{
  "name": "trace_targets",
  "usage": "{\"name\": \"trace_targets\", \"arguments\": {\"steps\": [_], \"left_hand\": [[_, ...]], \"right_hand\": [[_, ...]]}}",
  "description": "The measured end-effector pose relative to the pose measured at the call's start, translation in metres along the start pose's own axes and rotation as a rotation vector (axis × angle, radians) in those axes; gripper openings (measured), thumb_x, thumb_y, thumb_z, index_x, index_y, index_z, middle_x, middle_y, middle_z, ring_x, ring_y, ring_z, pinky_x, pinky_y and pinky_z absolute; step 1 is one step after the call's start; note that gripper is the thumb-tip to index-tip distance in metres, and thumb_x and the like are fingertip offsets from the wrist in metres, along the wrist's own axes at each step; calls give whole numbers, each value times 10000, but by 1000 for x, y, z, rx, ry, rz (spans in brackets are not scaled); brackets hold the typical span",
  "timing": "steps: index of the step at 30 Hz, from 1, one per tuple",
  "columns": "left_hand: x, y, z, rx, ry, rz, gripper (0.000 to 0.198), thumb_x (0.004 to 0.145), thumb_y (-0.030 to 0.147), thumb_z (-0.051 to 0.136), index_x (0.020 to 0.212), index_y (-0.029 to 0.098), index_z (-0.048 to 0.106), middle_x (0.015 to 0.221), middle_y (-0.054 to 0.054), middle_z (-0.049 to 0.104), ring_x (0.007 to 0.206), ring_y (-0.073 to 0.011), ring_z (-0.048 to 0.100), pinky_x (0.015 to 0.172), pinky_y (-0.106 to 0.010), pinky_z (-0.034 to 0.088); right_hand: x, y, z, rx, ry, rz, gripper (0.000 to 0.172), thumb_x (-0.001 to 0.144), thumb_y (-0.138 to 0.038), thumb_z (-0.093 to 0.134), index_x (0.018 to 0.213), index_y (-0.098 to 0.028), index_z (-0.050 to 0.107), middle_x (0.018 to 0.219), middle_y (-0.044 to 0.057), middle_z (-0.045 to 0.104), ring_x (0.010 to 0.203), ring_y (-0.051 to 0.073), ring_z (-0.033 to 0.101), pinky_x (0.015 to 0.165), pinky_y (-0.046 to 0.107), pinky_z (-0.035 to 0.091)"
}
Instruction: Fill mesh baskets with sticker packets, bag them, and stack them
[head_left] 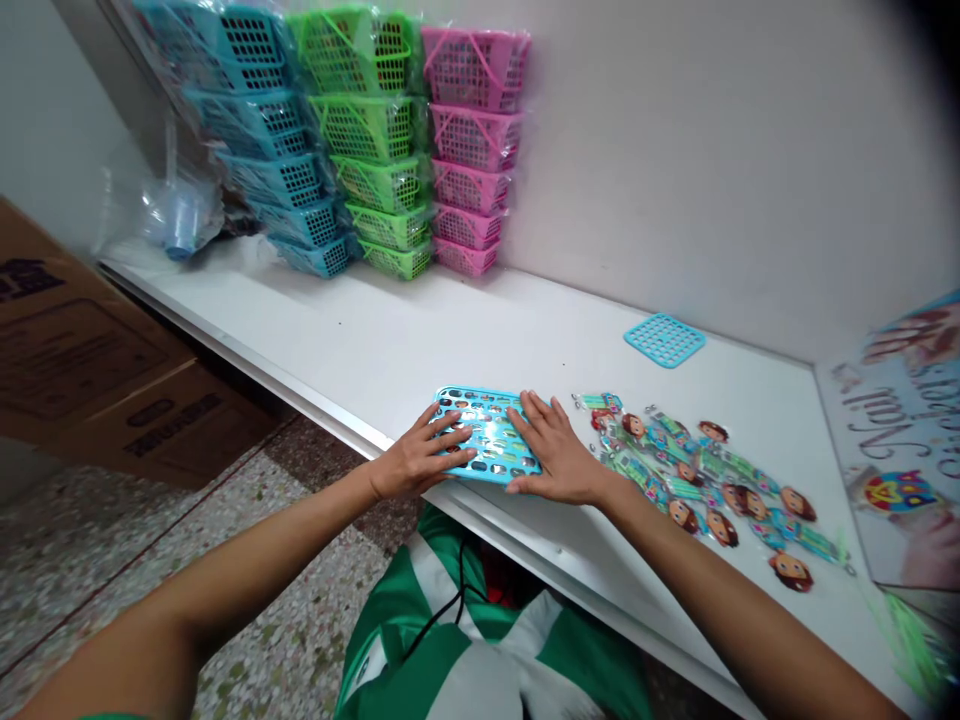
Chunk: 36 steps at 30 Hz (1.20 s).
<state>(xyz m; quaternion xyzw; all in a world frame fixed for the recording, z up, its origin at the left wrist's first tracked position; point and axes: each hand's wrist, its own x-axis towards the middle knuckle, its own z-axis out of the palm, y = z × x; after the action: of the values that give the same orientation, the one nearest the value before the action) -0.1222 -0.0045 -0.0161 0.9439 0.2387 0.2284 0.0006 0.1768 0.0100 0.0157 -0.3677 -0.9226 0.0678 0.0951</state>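
Note:
At the front edge of the white table lies a light-blue lattice panel (491, 432) with oval holes and a shine like clear film; small coloured things show through the holes. Whether a basket is under it, I cannot tell. My left hand (427, 452) rests on its left side, fingers spread over the top and thumb low at the near edge. On the right side lies my right hand (553, 450), also with fingers apart, its thumb along the near corner. To the right of that hand are several clear packets with cartoon-figure pieces (701, 470).
Stacks of wrapped blue baskets (281, 175), green baskets (379, 185) and pink baskets (476, 185) stand against the wall. A loose blue lattice piece (664, 340) lies at the back of the table (420, 330). Cardboard boxes (82, 330) are left; a printed poster (904, 450) is right.

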Motion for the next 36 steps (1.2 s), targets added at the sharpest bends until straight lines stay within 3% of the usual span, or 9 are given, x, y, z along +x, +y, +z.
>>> {"name": "trace_targets", "arguments": {"steps": [6, 12, 18, 23, 25, 29, 32, 36], "left_hand": [[-3, 4, 13, 40, 164, -55, 439, 911, 232, 465, 1347, 277, 468, 1349, -73, 560, 1411, -254, 260, 1139, -557, 215], [1, 19, 11, -37, 184, -135, 565, 844, 319, 522, 1391, 219, 424, 1417, -117, 482, 1401, -311, 271, 1124, -596, 207], [19, 46, 23, -16, 431, -474, 418, 824, 336, 593, 1234, 256, 590, 1257, -75, 632, 1280, -274, 472, 1117, -572, 272], [22, 49, 34, 43, 543, -456, 431, 807, 259, 597, 1238, 268, 582, 1298, -85, 601, 1273, -279, 482, 1096, -581, 313], [22, 51, 34, 52, 532, -478, 514, 828, 224, 550, 1337, 263, 487, 1433, -103, 463, 1327, -286, 417, 1099, -576, 317], [24, 57, 33, 73, 469, -629, 692, 861, 133, 413, 1498, 169, 146, 1573, -135, 134, 1438, -325, 131, 1110, -576, 303], [26, 58, 34, 117, 444, -666, 712, 862, 132, 410, 1503, 152, 102, 1567, -151, 158, 1437, -335, 129, 1105, -574, 317], [27, 54, 35, 130, 426, -716, 652, 884, 150, 426, 1489, 176, 187, 1501, -163, 328, 1399, -300, 277, 1091, -528, 371]], "right_hand": [[-3, -9, 1, -45, -1, 46, 959, 781, -730, 444, 1500, -172, 144, 1567, 188, 47, 1440, 352, 15, 1121, 613, 34], [-4, -13, 1, -57, -2, 47, 841, 791, -718, 448, 1483, -311, 197, 1578, 147, 19, 1436, 370, 14, 1099, 641, 61], [-3, -13, 0, -49, 2, 44, 828, 797, -688, 480, 1483, -334, 179, 1578, 143, 40, 1436, 370, 41, 1093, 650, 100], [-4, -13, 4, -67, 48, 45, 818, 795, -646, 524, 1479, -343, 192, 1581, 125, 39, 1435, 370, 66, 1089, 660, 111], [-4, -12, 6, -76, 59, 43, 825, 792, -650, 523, 1480, -347, 183, 1582, 123, 38, 1435, 370, 61, 1089, 661, 120], [-5, -11, 11, -85, 70, 61, 917, 768, -702, 502, 1498, -293, 128, 1576, 159, -2, 1434, 376, 27, 1103, 646, 131], [-6, -11, 21, -57, 153, 166, 961, 805, -671, 481, 1508, -216, 12, 1569, 185, -31, 1436, 361, -5, 1121, 618, 146], [-4, -15, 38, 87, 308, 400, 720, 957, -449, 324, 1495, -219, -96, 1575, 155, -41, 1444, 299, -30, 1132, 589, 179]]}}
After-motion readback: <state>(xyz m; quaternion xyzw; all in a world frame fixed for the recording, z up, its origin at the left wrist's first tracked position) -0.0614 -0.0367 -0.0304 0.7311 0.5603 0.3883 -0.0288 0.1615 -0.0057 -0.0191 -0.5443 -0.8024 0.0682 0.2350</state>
